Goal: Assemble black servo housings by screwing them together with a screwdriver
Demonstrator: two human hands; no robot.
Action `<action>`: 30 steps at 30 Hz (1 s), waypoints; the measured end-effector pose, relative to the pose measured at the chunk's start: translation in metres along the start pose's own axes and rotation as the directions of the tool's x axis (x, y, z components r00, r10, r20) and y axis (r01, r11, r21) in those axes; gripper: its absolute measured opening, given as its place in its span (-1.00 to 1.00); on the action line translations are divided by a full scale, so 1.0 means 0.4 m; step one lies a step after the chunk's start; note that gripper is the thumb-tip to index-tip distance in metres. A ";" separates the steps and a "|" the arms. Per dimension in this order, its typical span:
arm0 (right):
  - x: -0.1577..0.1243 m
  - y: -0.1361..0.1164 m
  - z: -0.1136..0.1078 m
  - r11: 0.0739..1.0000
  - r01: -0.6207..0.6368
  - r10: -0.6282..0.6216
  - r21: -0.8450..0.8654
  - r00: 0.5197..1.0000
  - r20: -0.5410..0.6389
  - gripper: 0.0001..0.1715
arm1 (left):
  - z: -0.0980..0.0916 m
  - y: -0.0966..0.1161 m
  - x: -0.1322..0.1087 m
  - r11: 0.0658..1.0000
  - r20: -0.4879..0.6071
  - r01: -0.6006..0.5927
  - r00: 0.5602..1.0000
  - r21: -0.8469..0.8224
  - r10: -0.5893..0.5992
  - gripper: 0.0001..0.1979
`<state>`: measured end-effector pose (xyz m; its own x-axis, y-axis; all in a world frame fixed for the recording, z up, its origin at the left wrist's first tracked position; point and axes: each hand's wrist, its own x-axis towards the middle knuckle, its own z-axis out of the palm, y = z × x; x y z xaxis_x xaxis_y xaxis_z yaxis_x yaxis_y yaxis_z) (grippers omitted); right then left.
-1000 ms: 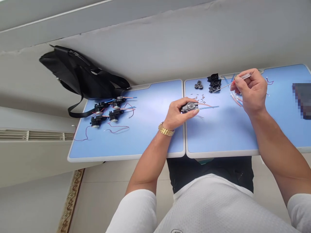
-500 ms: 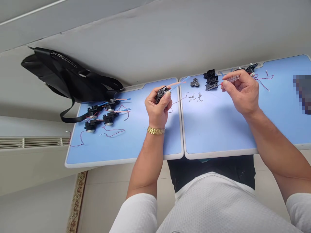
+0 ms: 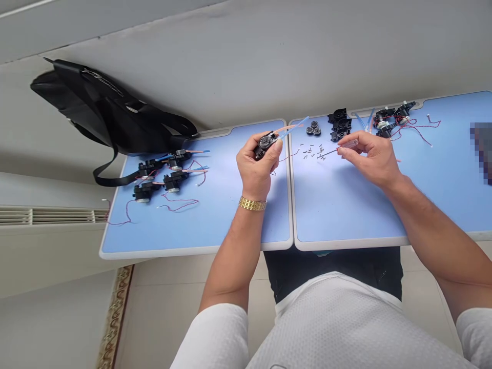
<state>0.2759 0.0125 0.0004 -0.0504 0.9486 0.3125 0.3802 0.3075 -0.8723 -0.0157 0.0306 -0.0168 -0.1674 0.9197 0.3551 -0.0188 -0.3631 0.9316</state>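
My left hand is closed around a small black motor-like assembly, held above the table near the seam. Blue and pink tubes stick out of it to the right, and a thin dark red wire hangs from it. In my right hand is a screwdriver with a clear handle, pinched between thumb and fingers. Its shaft points left, and the tip is at the scattered small screws. Whether the tip touches a screw I cannot tell.
Behind the screws lie round black parts and black plastic housings. More wired black assemblies stand at the back right and on the left table. A black bag leans against the wall. A blurred dark object is at far right.
My right hand has moved left and down with the screwdriver, from the black housings to the screws. The left hand with the black assembly has shifted slightly right in view.
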 end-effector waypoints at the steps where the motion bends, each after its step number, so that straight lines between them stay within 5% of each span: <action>1: 0.000 -0.001 0.001 1.000 0.003 -0.003 -0.006 1.000 0.007 -0.90 | 0.000 -0.003 -0.002 1.000 0.006 -0.006 1.000 0.017 0.006 -0.55; 20: -0.004 -0.008 0.004 0.997 -0.001 0.003 -0.074 1.000 0.024 -0.85 | 0.002 -0.008 -0.012 0.996 0.035 -0.053 0.998 0.076 0.050 -0.54; 30: 0.000 -0.023 -0.006 0.997 -0.038 0.039 0.063 0.999 -0.026 -0.91 | -0.001 -0.004 -0.012 0.995 0.070 -0.016 0.998 0.100 0.009 -0.46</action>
<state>0.2749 0.0096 0.0092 -0.0114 0.9577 0.2876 0.3230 0.2757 -0.9054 -0.0151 0.0265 -0.0199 -0.0984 0.9244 0.3685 0.0823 -0.3614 0.9288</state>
